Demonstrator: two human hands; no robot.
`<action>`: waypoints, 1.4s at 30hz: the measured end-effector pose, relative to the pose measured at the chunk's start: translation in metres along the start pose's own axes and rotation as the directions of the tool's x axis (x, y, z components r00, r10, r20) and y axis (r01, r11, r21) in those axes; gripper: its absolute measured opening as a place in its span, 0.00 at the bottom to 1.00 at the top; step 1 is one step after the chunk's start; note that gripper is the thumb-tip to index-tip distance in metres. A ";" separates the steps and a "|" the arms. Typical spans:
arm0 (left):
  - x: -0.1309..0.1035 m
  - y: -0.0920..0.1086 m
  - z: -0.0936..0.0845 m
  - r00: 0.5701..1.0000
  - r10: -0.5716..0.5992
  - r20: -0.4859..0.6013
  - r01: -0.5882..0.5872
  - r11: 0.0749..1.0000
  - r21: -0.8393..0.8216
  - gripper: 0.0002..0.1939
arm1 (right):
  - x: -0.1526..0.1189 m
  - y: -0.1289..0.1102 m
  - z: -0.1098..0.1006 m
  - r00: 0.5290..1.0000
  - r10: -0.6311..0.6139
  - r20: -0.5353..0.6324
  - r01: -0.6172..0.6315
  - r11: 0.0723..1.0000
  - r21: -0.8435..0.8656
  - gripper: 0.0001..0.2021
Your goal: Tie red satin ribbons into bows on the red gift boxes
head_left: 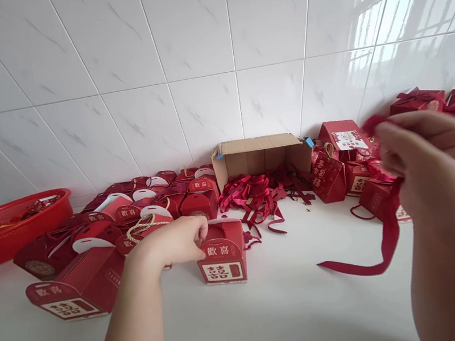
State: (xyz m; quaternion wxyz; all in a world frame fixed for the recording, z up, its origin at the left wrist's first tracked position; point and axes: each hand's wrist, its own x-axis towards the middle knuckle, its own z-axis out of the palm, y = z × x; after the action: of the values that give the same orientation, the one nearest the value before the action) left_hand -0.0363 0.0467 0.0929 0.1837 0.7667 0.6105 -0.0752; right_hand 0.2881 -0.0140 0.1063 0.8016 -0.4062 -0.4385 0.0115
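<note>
A small red gift box [223,257] with white and gold lettering stands upright on the white table, near the middle of the view. My left hand [184,239] is closed on its upper left edge, fingers at the handle flap. At the right, raised above the table, my right hand [418,151] is closed round a dark red ribbon [390,242]. One ribbon end hangs below the fist and curves left over the tabletop; a short piece shows above the fingers.
Many red boxes [85,279] crowd the left, before a red plastic basket [17,232]. An open cardboard box [260,143] lies against the tiled wall, with loose red ribbons [249,196] spilling out. More decorated boxes [343,135] stand at the right.
</note>
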 end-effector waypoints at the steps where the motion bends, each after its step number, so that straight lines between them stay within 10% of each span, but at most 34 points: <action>1: -0.001 -0.003 0.000 1.000 0.001 -0.012 -0.001 0.999 -0.032 0.10 | -0.003 -0.003 0.004 0.997 0.050 0.062 -0.046 0.997 -0.055 0.05; 5: -0.004 -0.011 -0.002 1.000 0.027 0.002 -0.026 0.994 -0.109 0.11 | -0.011 -0.014 0.009 0.867 0.322 0.382 -0.203 0.926 -0.320 0.11; 11: 0.004 -0.001 0.001 0.994 0.099 0.043 -0.098 0.995 -0.024 0.10 | -0.017 -0.026 0.013 0.761 0.382 0.525 -0.215 0.911 -0.352 0.12; 25: 0.009 0.043 0.014 0.935 0.330 0.129 -0.336 0.942 0.026 0.16 | -0.033 -0.027 0.024 0.738 0.322 0.593 -0.201 0.944 -0.262 0.11; 33: -0.005 0.001 -0.005 0.995 -0.010 -0.099 0.012 1.000 0.012 0.23 | -0.030 -0.021 0.020 0.576 0.328 0.749 -0.290 0.938 -0.189 0.11; 38: 0.010 0.020 0.005 0.943 0.233 -0.237 -0.261 0.961 -0.093 0.35 | -0.033 -0.014 0.026 0.536 0.285 0.795 -0.257 0.952 -0.168 0.10; 42: 0.025 0.036 0.018 0.934 0.346 -0.089 -0.357 0.920 -0.161 0.32 | -0.046 -0.019 0.034 0.444 0.268 0.855 -0.214 0.958 -0.190 0.08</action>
State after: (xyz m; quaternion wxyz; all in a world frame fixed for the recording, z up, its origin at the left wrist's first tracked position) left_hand 0.0067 0.0553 0.0744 0.2426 0.8466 0.4723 0.0355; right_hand 0.2288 -0.0223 0.0967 0.4458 -0.4229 -0.7220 0.3180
